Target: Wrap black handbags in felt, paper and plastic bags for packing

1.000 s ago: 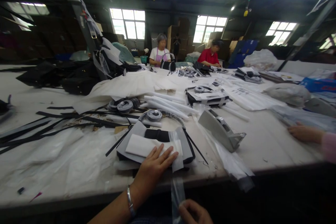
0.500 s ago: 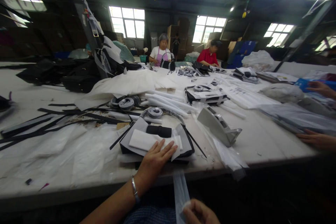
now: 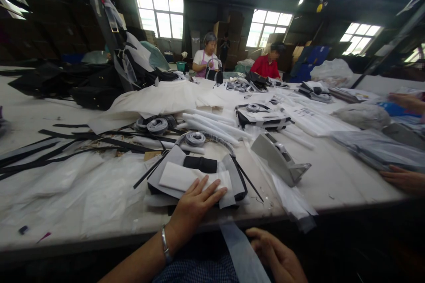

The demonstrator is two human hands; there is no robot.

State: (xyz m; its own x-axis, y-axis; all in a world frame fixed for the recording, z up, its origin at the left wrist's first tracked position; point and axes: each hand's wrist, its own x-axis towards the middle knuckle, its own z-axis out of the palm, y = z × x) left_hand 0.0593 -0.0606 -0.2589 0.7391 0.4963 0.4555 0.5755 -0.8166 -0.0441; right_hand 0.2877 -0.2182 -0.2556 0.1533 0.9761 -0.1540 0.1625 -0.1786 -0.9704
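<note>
My left hand [image 3: 195, 201] lies flat with fingers spread on a folded white foam sheet [image 3: 175, 177]. Under the sheet is a black bag [image 3: 241, 192] lined with pale paper [image 3: 162, 166], near the table's front edge. A black rolled piece [image 3: 200, 164] sits just beyond my fingers. Below the edge, a translucent plastic strip [image 3: 242, 247] hangs down over my lap. My right hand [image 3: 274, 254] is right beside this strip, fingers loosely bent and apart, with no clear grip on it. A coiled, plastic-wrapped strap [image 3: 195, 139] rests behind the bag.
A grey tape dispenser [image 3: 282, 159] stands to the right, beside crumpled clear plastic [image 3: 292, 199]. Black straps [image 3: 109, 143] and plastic bags [image 3: 109, 190] spread leftward. White tubes [image 3: 212, 128] lie behind. A co-worker's hand [image 3: 403, 177] is at the far right; two people work across the table.
My right hand has moved right and loosened from its pinch on the plastic strip, whose lower end has swung rightward. My left hand stays on the foam sheet. The view has shifted slightly.
</note>
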